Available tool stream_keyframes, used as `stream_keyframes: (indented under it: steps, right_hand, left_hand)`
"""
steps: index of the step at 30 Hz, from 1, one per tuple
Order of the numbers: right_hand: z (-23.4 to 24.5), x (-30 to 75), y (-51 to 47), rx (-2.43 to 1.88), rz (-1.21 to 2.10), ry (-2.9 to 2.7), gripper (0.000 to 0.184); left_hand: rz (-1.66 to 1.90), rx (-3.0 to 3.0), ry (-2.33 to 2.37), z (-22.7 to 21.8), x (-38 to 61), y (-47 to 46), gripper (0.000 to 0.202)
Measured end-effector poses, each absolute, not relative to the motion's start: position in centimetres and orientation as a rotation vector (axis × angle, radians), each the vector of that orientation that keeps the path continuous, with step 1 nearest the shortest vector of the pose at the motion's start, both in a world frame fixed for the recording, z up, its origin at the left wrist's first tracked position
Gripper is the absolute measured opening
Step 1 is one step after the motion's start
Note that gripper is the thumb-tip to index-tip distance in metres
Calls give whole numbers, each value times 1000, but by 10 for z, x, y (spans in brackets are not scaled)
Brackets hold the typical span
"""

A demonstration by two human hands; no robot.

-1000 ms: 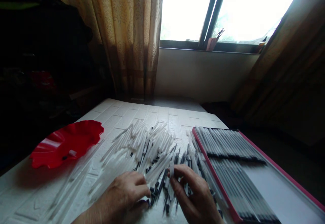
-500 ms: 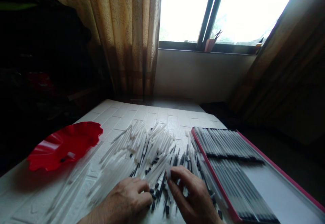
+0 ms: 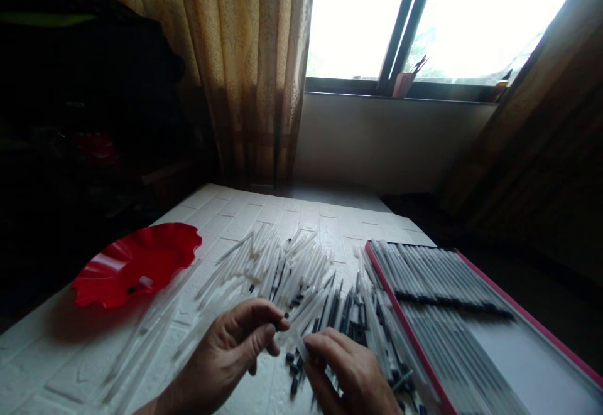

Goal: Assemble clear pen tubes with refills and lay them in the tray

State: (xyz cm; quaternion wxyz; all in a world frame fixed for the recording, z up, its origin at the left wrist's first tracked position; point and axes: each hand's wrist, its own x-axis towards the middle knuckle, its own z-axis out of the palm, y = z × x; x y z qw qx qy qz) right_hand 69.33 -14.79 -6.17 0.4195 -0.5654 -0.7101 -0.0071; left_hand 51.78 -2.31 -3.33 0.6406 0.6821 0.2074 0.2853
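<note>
My left hand (image 3: 235, 346) is raised over the table, thumb and forefinger pinching a small black pen plug (image 3: 283, 324). Facing it, my right hand (image 3: 346, 368) grips a translucent pen barrel (image 3: 300, 344), whose pale end sticks out towards the left hand; the rest is hidden by the fingers. Plug and barrel are a short gap apart. Loose black plugs (image 3: 294, 385) lie between and below the hands. Behind them spreads a heap of clear pen barrels (image 3: 264, 264), with dark ink refills (image 3: 351, 308) beside my right hand.
To the right, a pink-edged tray (image 3: 384, 277) holds rows of assembled-looking pens (image 3: 443, 270). A red wavy-rimmed bowl (image 3: 141, 258) with small bits inside sits at the left. More clear tubes (image 3: 151, 327) lie before it on the white brick-patterned table (image 3: 226, 208).
My left hand has lifted from among the black plugs with one pinched in its fingers. My right hand has lowered slightly, still gripping the barrel. The view has shifted a little left.
</note>
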Motion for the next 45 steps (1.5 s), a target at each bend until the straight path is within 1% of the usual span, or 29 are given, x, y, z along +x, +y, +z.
stream_keyframes:
  steps: [2,6,11,15,18,23,25,29,39,42,45]
  right_hand:
    - [-62,693,-148,-1422,-30,-1820,23]
    - [-60,695,-148,-1427,-21,-1875,26]
    - [-64,691,-148,-1441,-47,-1800,21]
    - [-65,690,-148,-1460,-54,-1814,22]
    - [-65,692,-149,-1466,-38,-1848,24]
    - [-64,694,-151,-1472,51,-1799,29]
    - [-63,694,-151,-1480,71,-1789,31]
    - [-61,693,-151,-1491,58,-1795,32]
    - [-66,695,-152,-1517,15,-1813,33]
    - [-66,695,-152,-1526,11,-1820,34]
    - [-65,696,-152,-1534,7,-1828,34]
  left_hand:
    - [608,1492,480,-34,519,-24,34]
    - [573,1457,492,-33,519,-25,34]
    - [568,1457,519,-32,520,-24,34]
    - [566,1460,543,-33,520,-26,34]
    - [595,1498,520,-35,520,-26,29]
    - [671,1680,456,-38,516,-22,11]
    - [691,1772,450,-39,514,-20,9]
    - [681,1867,454,-39,513,-19,10]
    - [646,1893,493,-36,516,-18,11]
    - [612,1840,524,-34,517,-18,15]
    - [570,1716,566,-32,519,-20,26]
